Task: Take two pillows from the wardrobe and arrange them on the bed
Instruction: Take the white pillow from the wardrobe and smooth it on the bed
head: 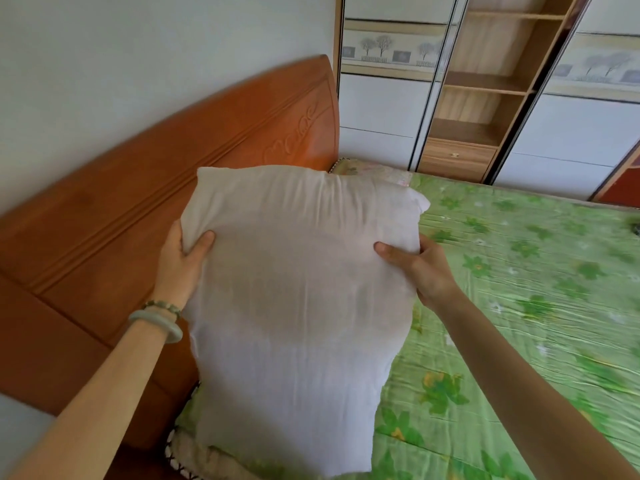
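A large white pillow (298, 306) fills the middle of the view, held over the head end of the bed (519, 306), which has a green flowered sheet. My left hand (180, 261) grips the pillow's left edge, thumb on top. On the opposite edge, my right hand (419, 268) holds the pillow the same way. Beyond the pillow's top edge, a second, patterned pillow (374, 171) shows partly, lying by the headboard. The wardrobe (485, 98) stands behind the bed with its sliding door open on wooden shelves.
An orange-brown wooden headboard (138, 209) runs along the left against a pale wall. A bangle and a bead bracelet sit on my left wrist. The wardrobe's white sliding doors flank the open section, and a drawer sits below the shelves.
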A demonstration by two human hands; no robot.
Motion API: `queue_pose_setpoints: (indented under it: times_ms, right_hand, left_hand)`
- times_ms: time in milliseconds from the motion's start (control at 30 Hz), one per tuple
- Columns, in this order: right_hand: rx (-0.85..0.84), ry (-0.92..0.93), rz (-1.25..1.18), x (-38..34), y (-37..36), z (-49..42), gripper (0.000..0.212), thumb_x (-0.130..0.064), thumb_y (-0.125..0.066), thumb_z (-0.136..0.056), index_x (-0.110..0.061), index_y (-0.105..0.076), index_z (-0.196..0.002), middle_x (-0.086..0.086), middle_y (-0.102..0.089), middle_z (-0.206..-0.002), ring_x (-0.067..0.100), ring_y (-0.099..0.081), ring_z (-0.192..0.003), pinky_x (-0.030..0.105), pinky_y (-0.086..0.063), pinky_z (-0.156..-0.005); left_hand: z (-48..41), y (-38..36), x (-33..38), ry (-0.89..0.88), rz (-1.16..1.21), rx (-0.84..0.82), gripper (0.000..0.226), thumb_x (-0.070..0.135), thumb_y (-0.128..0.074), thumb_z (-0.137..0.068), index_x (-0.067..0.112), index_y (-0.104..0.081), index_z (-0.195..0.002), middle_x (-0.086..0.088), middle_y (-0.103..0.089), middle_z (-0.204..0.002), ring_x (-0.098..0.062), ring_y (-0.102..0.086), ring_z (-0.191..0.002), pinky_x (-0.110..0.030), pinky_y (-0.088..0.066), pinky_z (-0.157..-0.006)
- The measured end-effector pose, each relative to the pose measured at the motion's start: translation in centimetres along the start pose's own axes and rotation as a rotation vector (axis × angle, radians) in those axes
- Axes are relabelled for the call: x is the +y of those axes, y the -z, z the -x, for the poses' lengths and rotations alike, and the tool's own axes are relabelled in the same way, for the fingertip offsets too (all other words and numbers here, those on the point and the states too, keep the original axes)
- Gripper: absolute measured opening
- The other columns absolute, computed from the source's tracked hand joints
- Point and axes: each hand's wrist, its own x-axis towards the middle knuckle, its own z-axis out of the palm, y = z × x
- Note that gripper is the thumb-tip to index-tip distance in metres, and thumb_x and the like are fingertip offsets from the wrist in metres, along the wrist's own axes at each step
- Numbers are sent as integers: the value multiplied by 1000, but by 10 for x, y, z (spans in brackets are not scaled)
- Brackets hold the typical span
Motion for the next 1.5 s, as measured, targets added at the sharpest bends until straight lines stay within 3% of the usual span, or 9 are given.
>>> queue_pose_setpoints:
  times_ms: [100,200,367,500,600,900,1067,1333,1500]
  right_hand:
    - [-3,-39,51,22,0,-27,33,-14,-87,-64,-18,-71,-92,1,-75,-95,15,-72,-84,32,-59,-72]
    - [-9,-134,144,60,3,-54,40,-12,-87,-64,-16,-68,-99,6,-73,-104,20,-70,-91,37,-57,-81]
    - [27,-326,168,125,7,-85,50,-7,-87,-62,-9,-64,-107,9,-69,-109,26,-65,-99,42,-53,-89]
    - [58,-379,185,153,12,-111,44,-5,-86,-63,-15,-61,-97,3,-66,-99,18,-62,-85,32,-48,-75]
    - [91,-404,183,166,14,-137,45,-4,-85,-65,-13,-60,-101,1,-65,-97,21,-61,-89,31,-47,-74]
    - [176,-520,266,227,34,-263,39,-7,-81,-71,-8,-61,-104,14,-68,-109,31,-64,-101,48,-50,-94]
    - [214,-601,270,284,39,-328,52,-8,-81,-71,-1,-58,-118,14,-66,-110,32,-63,-102,48,-51,-93]
    - [260,-687,280,392,47,-410,38,1,-76,-71,0,-62,-106,8,-67,-88,24,-65,-80,36,-53,-74]
    - [250,-722,322,440,53,-429,41,-2,-78,-74,4,-60,-110,12,-65,-97,24,-62,-86,33,-50,-77]
  left_hand:
    - [-20,-19,-25,59,-32,-37,37,34,-64,-89,36,-53,-125,18,-63,-115,-3,-59,-104,-17,-44,-86]
    - [-32,-45,-57,136,-93,-64,36,19,-64,-90,24,-54,-125,6,-63,-117,-14,-59,-107,-11,-42,-82]
    - [-42,-81,-110,298,-253,-97,49,17,-63,-90,8,-47,-136,-8,-54,-136,-27,-50,-126,-40,-37,-108]
    - [-61,-102,-142,357,-302,-174,44,19,-62,-91,10,-48,-132,-6,-56,-132,-27,-51,-123,-41,-39,-105]
    - [-88,-125,-161,357,-279,-230,39,17,-61,-91,11,-51,-128,-4,-58,-125,-26,-54,-117,-38,-41,-99]
    - [-181,-221,-252,427,-318,-361,61,21,-61,-92,6,-35,-145,-11,-43,-147,-28,-40,-134,-35,-33,-105]
    - [-223,-274,-312,500,-382,-415,59,23,-59,-93,5,-36,-144,-16,-43,-146,-34,-42,-133,-49,-35,-109]
    - [-257,-335,-430,544,-474,-465,64,29,-58,-94,5,-32,-148,-14,-34,-153,-29,-33,-140,-40,-26,-113]
    - [-263,-359,-473,585,-523,-468,67,61,-42,-92,16,-44,-142,-10,-44,-148,-29,-42,-134,-40,-32,-103]
